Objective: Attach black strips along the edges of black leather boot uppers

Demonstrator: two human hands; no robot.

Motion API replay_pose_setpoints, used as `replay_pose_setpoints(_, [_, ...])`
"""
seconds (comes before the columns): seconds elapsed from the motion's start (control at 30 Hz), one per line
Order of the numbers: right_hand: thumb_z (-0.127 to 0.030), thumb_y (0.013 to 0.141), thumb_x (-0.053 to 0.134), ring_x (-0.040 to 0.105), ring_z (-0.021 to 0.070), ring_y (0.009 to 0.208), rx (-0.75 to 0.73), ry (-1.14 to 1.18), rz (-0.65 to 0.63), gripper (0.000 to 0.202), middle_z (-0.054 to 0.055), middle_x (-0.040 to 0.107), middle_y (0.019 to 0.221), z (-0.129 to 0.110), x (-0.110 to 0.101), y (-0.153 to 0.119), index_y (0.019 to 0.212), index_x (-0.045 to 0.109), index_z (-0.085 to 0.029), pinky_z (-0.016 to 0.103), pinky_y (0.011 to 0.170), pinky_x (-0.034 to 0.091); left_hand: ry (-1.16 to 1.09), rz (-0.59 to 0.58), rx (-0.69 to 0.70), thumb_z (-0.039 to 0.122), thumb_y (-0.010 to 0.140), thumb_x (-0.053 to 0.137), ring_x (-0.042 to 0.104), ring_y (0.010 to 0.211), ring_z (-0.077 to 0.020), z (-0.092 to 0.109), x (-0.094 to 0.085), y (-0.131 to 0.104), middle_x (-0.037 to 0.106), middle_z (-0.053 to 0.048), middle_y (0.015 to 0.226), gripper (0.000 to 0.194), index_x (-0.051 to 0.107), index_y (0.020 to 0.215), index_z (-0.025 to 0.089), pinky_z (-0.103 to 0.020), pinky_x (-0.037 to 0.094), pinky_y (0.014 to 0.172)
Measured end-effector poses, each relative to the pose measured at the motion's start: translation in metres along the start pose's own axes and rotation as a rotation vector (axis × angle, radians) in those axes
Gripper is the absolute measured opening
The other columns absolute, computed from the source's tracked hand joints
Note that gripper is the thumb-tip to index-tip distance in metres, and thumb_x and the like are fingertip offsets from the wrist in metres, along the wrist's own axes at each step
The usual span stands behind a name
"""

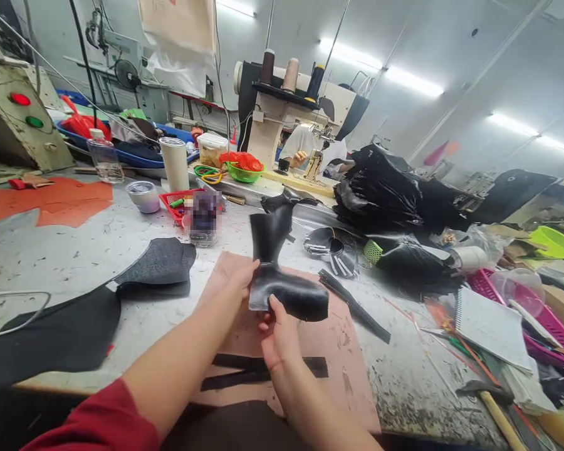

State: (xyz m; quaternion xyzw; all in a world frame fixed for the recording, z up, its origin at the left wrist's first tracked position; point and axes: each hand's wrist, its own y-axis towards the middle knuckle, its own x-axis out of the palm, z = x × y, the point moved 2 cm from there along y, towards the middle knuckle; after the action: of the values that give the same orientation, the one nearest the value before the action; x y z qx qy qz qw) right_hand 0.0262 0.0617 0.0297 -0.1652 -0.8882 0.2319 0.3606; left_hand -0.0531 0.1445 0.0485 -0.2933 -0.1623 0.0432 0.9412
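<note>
A glossy black leather piece (289, 291), curved and boot-like in outline, is held up over a pinkish mat (343, 351). My left hand (247, 279) grips its left edge near the narrow middle. With thumb in front and fingers behind, my right hand (279, 332) pinches its lower edge. Black strips (286, 365) lie on the mat below my hands, and a longer dark strip (357, 308) rests across its right edge. Larger black leather pieces (61, 332) are spread out to the left.
A sewing machine (286, 113) with thread spools stands behind. Black leather is piled (385, 188) at the back right. A hammer (493, 407) and notebook (493, 326) lie right; a cup (173, 163) and red basket (176, 207) stand back left.
</note>
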Motion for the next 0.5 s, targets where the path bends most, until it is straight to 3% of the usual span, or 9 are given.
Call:
replay_pose_setpoints(0.13, [-0.027, 0.052, 0.073, 0.045, 0.0065, 0.045, -0.128, -0.153, 0.118, 0.026, -0.002, 0.058, 0.057, -0.001, -0.005, 0.012, 0.068, 0.058, -0.013, 0.016, 0.036, 0.033, 0.011, -0.005, 0.021, 0.036, 0.092, 0.042, 0.054, 0.051, -0.0107, -0.027, -0.017, -0.024, 0.058, -0.002, 0.066, 0.030, 0.057, 0.092, 0.010, -0.023, 0.046, 0.049])
replay_pose_setpoints(0.2, [-0.033, 0.056, 0.068, 0.049, 0.0087, 0.048, -0.194, -0.284, 0.048, 0.024, 0.001, 0.061, 0.059, 0.001, -0.008, 0.016, 0.068, 0.059, -0.014, 0.018, 0.038, 0.036, 0.046, 0.016, 0.106, 0.031, 0.086, 0.053, 0.055, 0.054, -0.0109, -0.034, -0.026, -0.041, 0.058, 0.000, 0.068, 0.029, 0.051, 0.108, 0.014, -0.020, 0.045, 0.049])
replay_pose_setpoints(0.33, [-0.038, 0.064, 0.055, 0.053, 0.0134, 0.046, -0.146, -0.561, -0.149, 0.022, 0.002, 0.059, 0.053, 0.010, -0.011, 0.025, 0.059, 0.055, -0.016, 0.022, 0.036, 0.038, 0.204, 0.055, 0.228, 0.025, 0.071, 0.065, 0.051, 0.048, -0.0109, -0.039, -0.041, -0.056, 0.051, 0.007, 0.055, 0.064, 0.034, 0.126, 0.017, -0.017, 0.040, 0.044])
replay_pose_setpoints(0.4, [-0.036, 0.065, 0.053, 0.055, 0.0156, 0.048, -0.119, -0.649, -0.185, 0.021, 0.002, 0.059, 0.052, 0.013, -0.016, 0.028, 0.055, 0.054, -0.017, 0.024, 0.040, 0.042, 0.320, 0.014, 0.252, 0.028, 0.067, 0.066, 0.046, 0.042, -0.0118, -0.038, -0.051, -0.056, 0.045, 0.009, 0.049, 0.061, 0.039, 0.122, 0.016, -0.019, 0.038, 0.040])
replay_pose_setpoints(0.5, [-0.033, 0.066, 0.057, 0.064, 0.0204, 0.073, -0.152, -0.767, -0.221, 0.017, 0.003, 0.068, 0.071, 0.013, -0.030, 0.024, 0.065, 0.062, -0.018, 0.028, 0.061, 0.052, 0.470, -0.008, 0.308, 0.032, 0.068, 0.062, 0.050, 0.046, -0.0139, -0.037, -0.073, -0.059, 0.051, 0.006, 0.054, 0.042, 0.051, 0.107, 0.019, -0.023, 0.040, 0.045])
